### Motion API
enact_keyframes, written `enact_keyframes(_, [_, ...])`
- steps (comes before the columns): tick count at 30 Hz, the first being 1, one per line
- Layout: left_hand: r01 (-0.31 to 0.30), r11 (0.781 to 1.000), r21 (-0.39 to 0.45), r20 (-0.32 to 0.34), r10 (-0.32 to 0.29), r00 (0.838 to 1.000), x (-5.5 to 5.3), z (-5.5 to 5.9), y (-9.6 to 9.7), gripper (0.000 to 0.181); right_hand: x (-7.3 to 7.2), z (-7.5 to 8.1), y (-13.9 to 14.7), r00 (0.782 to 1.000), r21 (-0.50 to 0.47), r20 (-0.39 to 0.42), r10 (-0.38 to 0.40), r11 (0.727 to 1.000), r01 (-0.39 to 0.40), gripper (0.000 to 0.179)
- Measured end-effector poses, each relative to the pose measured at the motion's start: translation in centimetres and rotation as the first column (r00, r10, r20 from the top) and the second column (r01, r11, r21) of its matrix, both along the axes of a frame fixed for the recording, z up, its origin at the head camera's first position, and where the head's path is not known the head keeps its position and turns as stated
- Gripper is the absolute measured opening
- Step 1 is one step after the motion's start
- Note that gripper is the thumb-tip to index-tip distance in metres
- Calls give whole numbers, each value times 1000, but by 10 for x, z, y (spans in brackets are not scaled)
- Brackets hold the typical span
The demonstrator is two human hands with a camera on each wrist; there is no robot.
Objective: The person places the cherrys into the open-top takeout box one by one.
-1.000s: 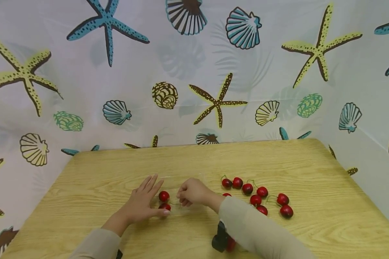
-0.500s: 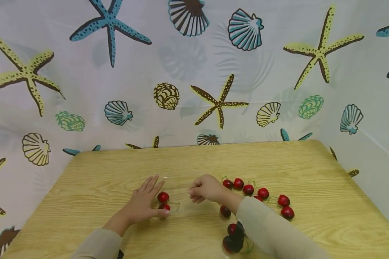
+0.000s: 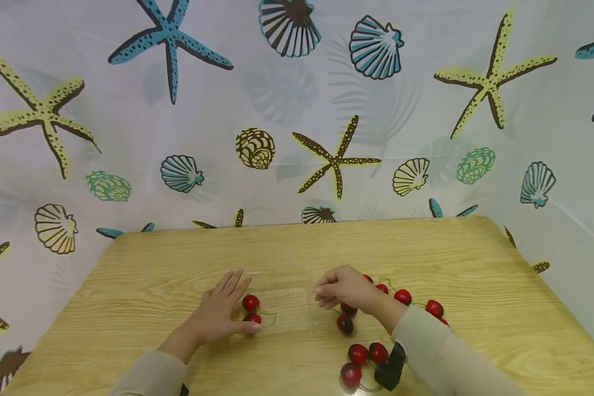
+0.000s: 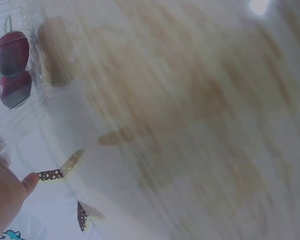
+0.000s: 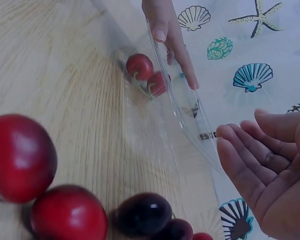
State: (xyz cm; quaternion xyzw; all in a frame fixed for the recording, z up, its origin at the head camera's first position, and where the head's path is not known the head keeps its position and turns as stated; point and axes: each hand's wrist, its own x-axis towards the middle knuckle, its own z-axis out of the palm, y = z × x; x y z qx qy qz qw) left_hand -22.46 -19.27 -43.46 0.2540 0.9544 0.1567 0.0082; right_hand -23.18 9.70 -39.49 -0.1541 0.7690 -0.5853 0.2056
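A clear plastic container lies on the table between my hands. Inside its left end sits a pair of red cherries, their joined green stems pointing right. My left hand rests along the container's left side with fingers spread and thumb at the near corner. Past the right end hovers my right hand, its fingers loosely bent; the right wrist view shows nothing between the fingers. Beneath and beside that hand lie dark red cherries, some partly covered by the hand and forearm.
More loose cherries lie near the front, beside the black wrist camera. Others are scattered to the right behind the right sleeve. A white shell-and-starfish cloth hangs along the back and sides of the wooden table.
My right hand has let go of the cherry stems and moved right, out of the container toward the loose cherries. The left hand and the pair inside have stayed in place.
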Motion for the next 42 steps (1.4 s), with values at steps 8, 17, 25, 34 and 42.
enact_keyframes(8, [-9,1000,-19,-6,8,1000,0,-2,0,97,3,-1,25,999,-21,-24,-21,1000,21,21])
enact_keyframes(17, [-3,1000,-28,-14,2,1000,-2,-3,0,97,4,-2,51,998,-38,-8,-68,997,68,25])
enact_keyframes(25, [-5,999,-41,-26,4,1000,-3,-4,-1,96,10,-6,71,998,-15,-23,-55,998,55,28])
enact_keyframes(34, [-7,1000,-28,-15,6,1000,-2,-6,0,96,12,-8,95,995,17,-11,-98,995,98,33])
enact_keyframes(42, [-11,999,-30,-11,11,1000,-2,-5,0,97,15,-8,114,993,34,-17,-118,992,118,35])
